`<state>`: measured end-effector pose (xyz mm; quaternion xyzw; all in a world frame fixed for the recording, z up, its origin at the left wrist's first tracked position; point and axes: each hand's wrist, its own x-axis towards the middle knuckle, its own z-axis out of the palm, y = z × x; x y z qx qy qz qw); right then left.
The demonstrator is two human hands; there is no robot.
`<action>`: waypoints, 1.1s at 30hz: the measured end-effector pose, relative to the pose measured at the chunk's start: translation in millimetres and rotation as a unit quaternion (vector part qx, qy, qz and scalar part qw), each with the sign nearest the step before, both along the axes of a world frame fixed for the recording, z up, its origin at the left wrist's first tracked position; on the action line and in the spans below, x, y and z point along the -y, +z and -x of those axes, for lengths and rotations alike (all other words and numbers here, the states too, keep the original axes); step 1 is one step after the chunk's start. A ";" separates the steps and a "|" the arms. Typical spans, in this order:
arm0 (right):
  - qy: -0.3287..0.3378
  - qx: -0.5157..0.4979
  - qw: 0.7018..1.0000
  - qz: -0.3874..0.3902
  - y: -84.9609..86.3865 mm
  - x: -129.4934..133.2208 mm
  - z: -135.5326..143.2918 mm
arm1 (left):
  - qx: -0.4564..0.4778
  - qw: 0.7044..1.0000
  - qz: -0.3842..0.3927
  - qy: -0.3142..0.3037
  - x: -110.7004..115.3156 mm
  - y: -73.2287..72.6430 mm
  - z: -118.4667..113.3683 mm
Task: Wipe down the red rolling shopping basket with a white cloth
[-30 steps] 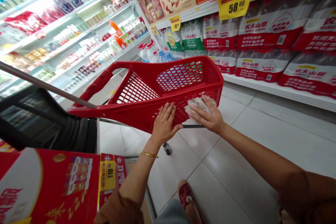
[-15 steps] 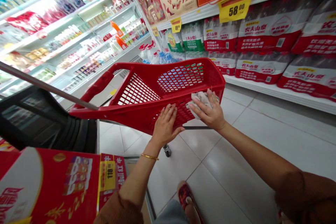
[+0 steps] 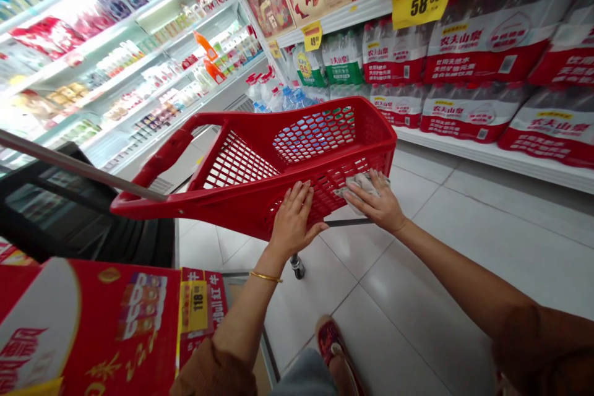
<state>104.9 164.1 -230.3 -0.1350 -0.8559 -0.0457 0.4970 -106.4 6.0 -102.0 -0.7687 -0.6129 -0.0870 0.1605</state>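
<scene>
"Jutting in beside the left sleeve (image 3: 216,366), is that a red box (image 3: 99,322)?"

"Yes, with a yellow price tag (image 3: 193,306) beside its right edge, and a patterned shoe (image 3: 330,337) on the floor (image 3: 408,315) nearby."

"And the hands?"

"The left hand (image 3: 294,219) lies flat against the near side of the red cart (image 3: 223,207), just below the rim and a little past the middle, with nothing visible in its grip. The right hand (image 3: 379,204) has its fingers nearly straight and slightly apart over a bunched pale cloth (image 3: 362,182), pressing it to that same side, near the end corner away from the handle (image 3: 167,154)."

"Which step is that?"

"Wiping down the side, I'd judge, the left hand steadying. How much is finished, I can't tell."

"And the next move calls for?"

"Even pressure into that corner, I think, with the cart braced so its wheel (image 3: 298,267) doesn't roll."

"What's beyond?"

"Packs of bottled water (image 3: 457,114) two high on a shelf (image 3: 464,146) past the end corner, and farthest off, a lit cooler (image 3: 216,98) of small goods."
</scene>
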 end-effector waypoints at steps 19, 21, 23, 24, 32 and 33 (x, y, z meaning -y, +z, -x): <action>0.064 -0.080 0.995 -0.003 47.0 43.4 0.5 | -0.015 1.000 -0.010 0.014 3.9 -5.2 -6.2; 0.052 -0.074 0.996 -0.005 59.3 46.8 7.3 | -0.012 1.000 -0.018 0.005 4.0 -5.2 -7.6; 0.028 -0.057 0.998 0.010 67.8 46.9 17.0 | -0.006 1.000 -0.022 0.001 4.0 -5.0 -9.2; 0.013 -0.050 0.998 0.019 70.2 46.3 22.3 | -0.004 1.000 -0.020 0.003 4.0 -4.9 -9.9; -0.036 -0.057 0.997 0.047 58.2 44.1 41.5 | -0.006 1.000 -0.005 0.015 0.0 -1.6 -13.7; -0.037 -0.051 0.997 0.044 54.8 43.6 41.0 | -0.004 1.000 -0.003 0.016 -0.8 -1.0 -13.9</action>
